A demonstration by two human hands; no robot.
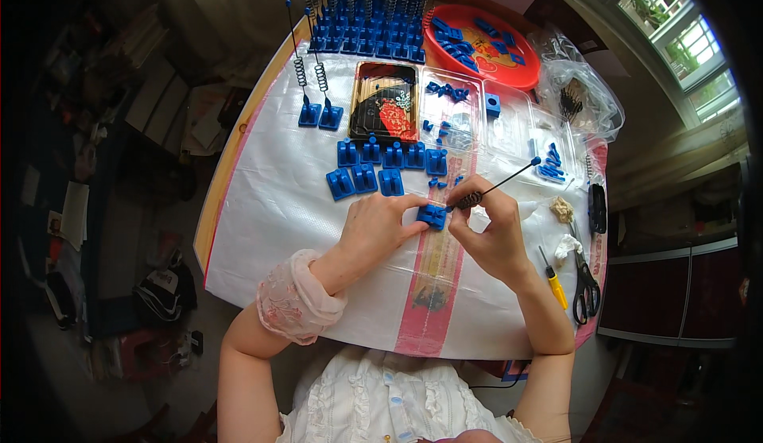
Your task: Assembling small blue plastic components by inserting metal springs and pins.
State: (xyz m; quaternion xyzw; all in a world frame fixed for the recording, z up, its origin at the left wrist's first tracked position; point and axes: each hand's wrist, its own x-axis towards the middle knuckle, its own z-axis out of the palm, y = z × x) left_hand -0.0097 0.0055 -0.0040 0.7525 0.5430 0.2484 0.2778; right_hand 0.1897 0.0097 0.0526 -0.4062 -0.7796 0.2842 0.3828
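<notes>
My left hand point(375, 227) is closed on a small blue plastic base point(431, 217), thumb and fingers at its left side. My right hand point(494, 232) pinches a black spring rod point(470, 201) by its coil, its lower end at the right side of the base. From there the rod slants up to a blue ball tip point(536, 162). Whether rod and base are joined, I cannot tell. Several loose blue bases point(364, 177) stand in two rows beyond my left hand. Small blue pieces point(442, 184) lie just past the held base.
Finished-looking spring rods on bases point(331, 117) stand at far left, with a dense group behind. Beyond are a black tray point(358, 101), clear plastic boxes point(477, 117) and a red basin point(524, 77). A yellow screwdriver point(555, 290) and black scissors point(586, 294) lie at right.
</notes>
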